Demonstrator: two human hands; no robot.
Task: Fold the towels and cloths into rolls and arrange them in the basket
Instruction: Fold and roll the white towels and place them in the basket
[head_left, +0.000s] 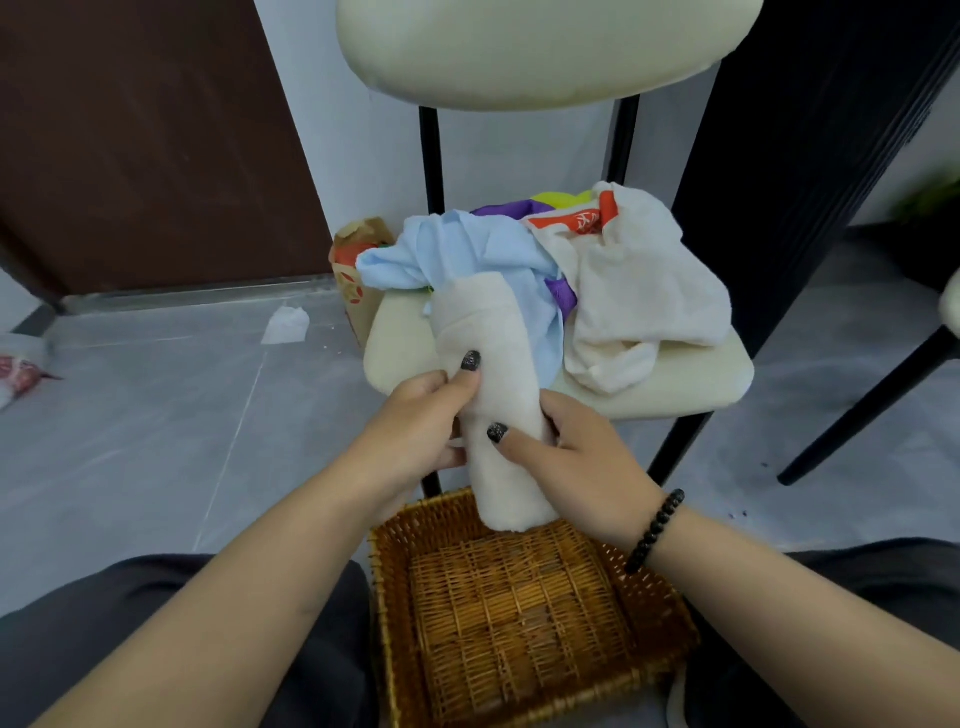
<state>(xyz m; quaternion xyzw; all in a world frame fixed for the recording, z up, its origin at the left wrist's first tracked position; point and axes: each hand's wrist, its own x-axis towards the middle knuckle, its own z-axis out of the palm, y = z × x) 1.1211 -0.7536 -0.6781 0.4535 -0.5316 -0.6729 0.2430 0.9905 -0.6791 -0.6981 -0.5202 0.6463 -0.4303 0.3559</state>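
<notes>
Both the left hand (431, 415) and right hand (582, 457) grip the rolled cream towel (493, 374) above the wicker basket (649, 618); advisable to keep it tight while lowering.

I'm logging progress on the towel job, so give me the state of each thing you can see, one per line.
Cream towel: rolled, held above the basket.
Left hand: gripping the roll.
Right hand: gripping the roll.
Basket: holds nothing yet.
Blue cloth: unfolded, heaped on the chair seat.
White cloth: unfolded, crumpled on the seat.
</notes>
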